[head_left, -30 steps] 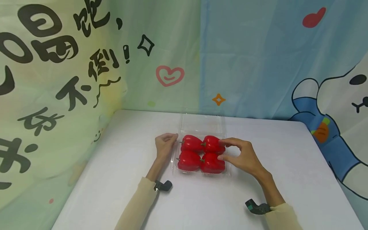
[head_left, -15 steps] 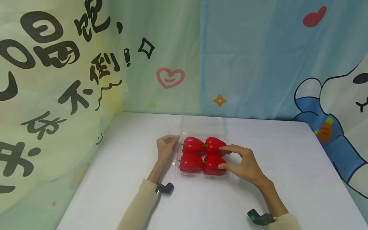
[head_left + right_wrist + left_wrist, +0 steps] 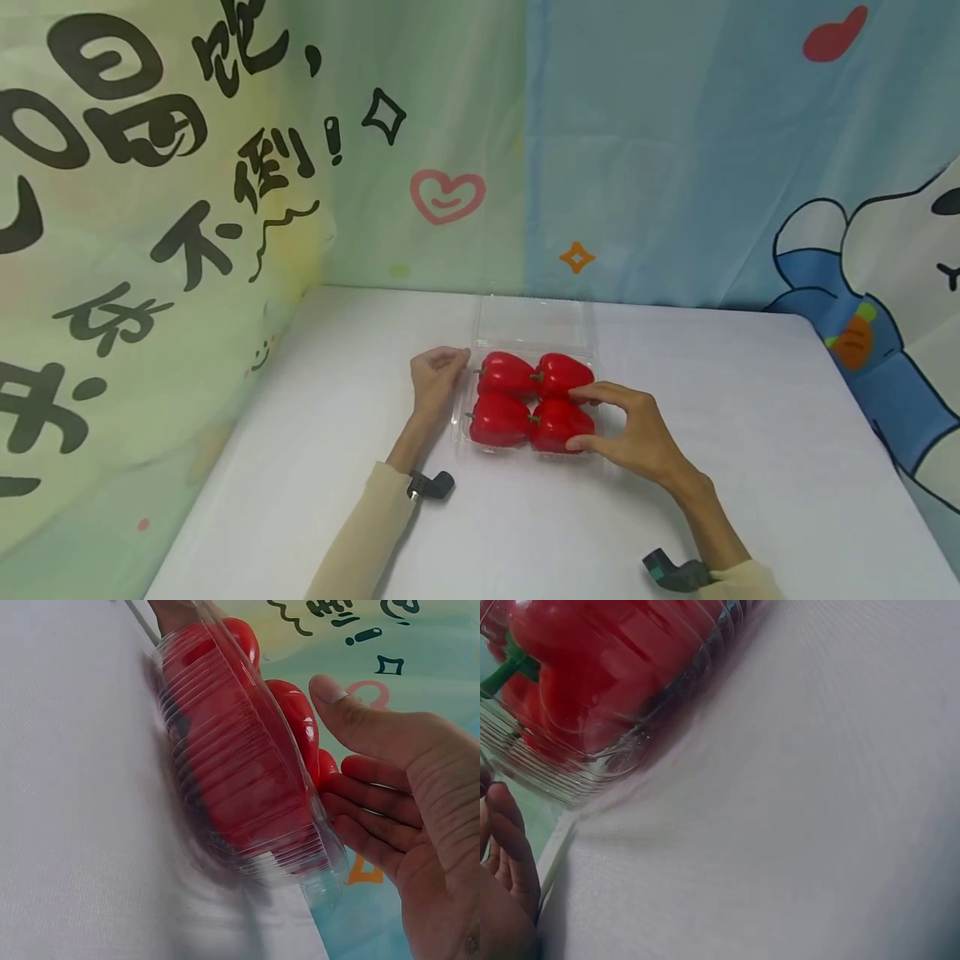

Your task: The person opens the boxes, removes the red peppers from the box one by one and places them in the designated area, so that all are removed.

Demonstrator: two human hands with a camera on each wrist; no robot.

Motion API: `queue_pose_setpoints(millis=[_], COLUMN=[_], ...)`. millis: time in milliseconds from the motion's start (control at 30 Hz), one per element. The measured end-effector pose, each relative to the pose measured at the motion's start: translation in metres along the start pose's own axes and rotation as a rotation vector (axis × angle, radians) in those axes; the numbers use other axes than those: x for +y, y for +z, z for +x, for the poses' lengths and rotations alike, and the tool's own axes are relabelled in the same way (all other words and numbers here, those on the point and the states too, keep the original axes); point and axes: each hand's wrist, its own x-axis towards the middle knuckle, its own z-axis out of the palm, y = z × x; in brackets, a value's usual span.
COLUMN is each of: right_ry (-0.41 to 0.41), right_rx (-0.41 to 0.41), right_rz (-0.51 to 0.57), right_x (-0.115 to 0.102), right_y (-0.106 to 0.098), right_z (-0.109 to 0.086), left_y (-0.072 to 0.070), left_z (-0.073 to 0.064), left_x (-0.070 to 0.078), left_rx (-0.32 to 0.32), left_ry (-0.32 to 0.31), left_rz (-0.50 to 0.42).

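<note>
Several red bell peppers with green stems, among them the front right pepper point(image 3: 557, 427), sit in a clear plastic clamshell box point(image 3: 459, 429) in the head view. My left hand point(image 3: 435, 383) pinches the box's left rim; fingertips meet that edge in the left wrist view. Around the front right pepper stands my right hand point(image 3: 637, 427), thumb on the near side and fingers on the far side. In the right wrist view the thumb point(image 3: 360, 720) looks apart from the pepper, and the fingertips reach behind the box wall, where contact is partly hidden.
The box's clear lid point(image 3: 534, 323) lies folded back toward the curtain point(image 3: 660, 167). White table surface point(image 3: 525, 525) surrounds the box. Each forearm carries a dark wrist camera, such as the left wrist camera point(image 3: 433, 485).
My right fingertips have shifted from the back right pepper toward the front right one, with the thumb lower on its near side. My left hand stays at the rim; the view tilts slightly.
</note>
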Motion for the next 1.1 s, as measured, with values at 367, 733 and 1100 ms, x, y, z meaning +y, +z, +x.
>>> queue_pose_setpoints(millis=[367,733,1100], right_ry=[0.031,0.039,0.043], right_rx=[-0.028,-0.065,-0.094], right_rz=[-0.034,-0.071,-0.118], right_x=[-0.0022,-0.0050,-0.0080], right_y=[0.0017,0.0031,0.0054], right_z=[-0.0029,-0.0013,0.0001], left_y=[-0.0009,-0.0011,-0.0008], left_z=[0.0007,0.0003,0.0012], left_x=[-0.0015,-0.0005,-0.0022], left_rx=[-0.003,-0.009,-0.002], left_ry=[-0.018,0.006,0.009], left_rz=[0.000,0.007,0.016])
